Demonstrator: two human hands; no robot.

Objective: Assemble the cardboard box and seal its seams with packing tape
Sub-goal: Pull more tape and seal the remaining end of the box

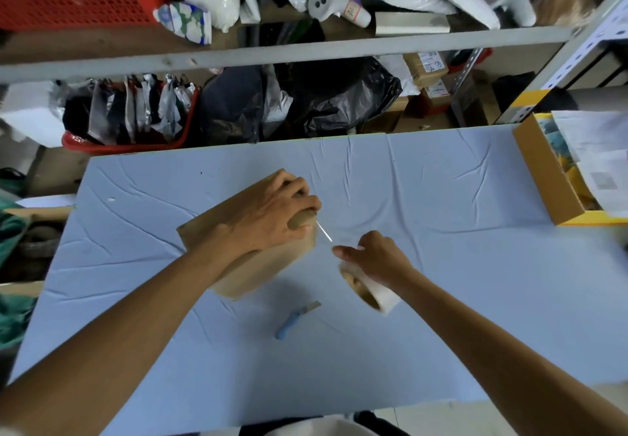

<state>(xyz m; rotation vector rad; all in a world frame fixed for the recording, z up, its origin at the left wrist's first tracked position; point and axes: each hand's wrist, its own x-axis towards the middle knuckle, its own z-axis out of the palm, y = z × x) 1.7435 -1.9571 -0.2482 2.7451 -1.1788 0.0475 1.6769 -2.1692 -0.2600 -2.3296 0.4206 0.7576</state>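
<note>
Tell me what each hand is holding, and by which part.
The left hand grips the cardboard box at its top right edge, where the tape strip starts. The right hand holds the tape roll from above, by its outer face.

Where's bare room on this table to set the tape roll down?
Bare cloth lies between the tape roll and the open box of papers, and along the near edge below the blue knife. Crowded around the cardboard box under the left hand.
</note>
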